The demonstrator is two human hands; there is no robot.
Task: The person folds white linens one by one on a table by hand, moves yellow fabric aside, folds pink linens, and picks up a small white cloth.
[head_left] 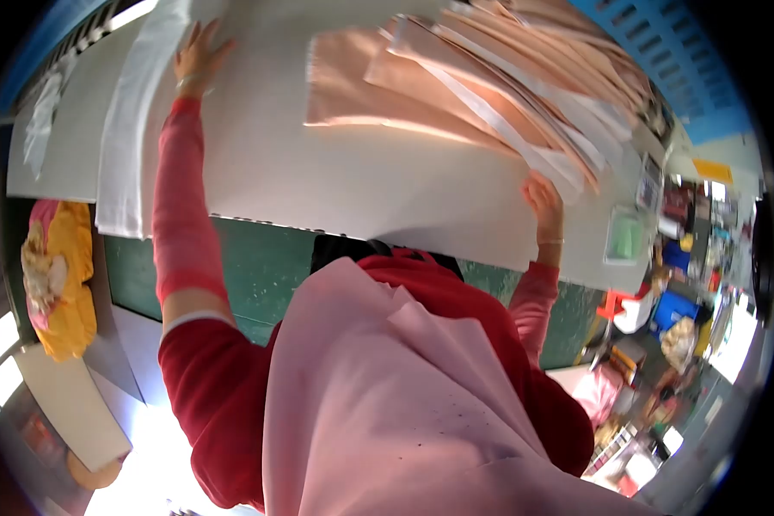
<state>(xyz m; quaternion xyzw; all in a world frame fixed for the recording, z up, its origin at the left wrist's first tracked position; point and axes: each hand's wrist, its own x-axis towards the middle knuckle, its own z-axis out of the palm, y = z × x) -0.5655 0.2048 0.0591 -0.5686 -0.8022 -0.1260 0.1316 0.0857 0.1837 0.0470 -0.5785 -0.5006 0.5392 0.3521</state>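
My left hand [199, 60] reaches to the far left of the table, fingers spread, at the right edge of a long white fabric strip [129, 146]. My right hand [543, 205] is low on the right side, its fingers loosely bent and apart. Its fingertips are right at the lower edge of a white strip [482, 107] that lies across a fanned pile of peach fabric pieces [353, 77]. More white layers show between the peach ones. The pale table [267, 163] lies under both hands.
Blue slotted plastic [662, 52] borders the table at the upper right. A clear container with something green [625, 236] sits by the right corner. Crumpled white cloth [43, 125] lies far left. Below it hangs a yellow bundle [67, 284]. Cluttered shop space with a red stool [612, 304] extends right.
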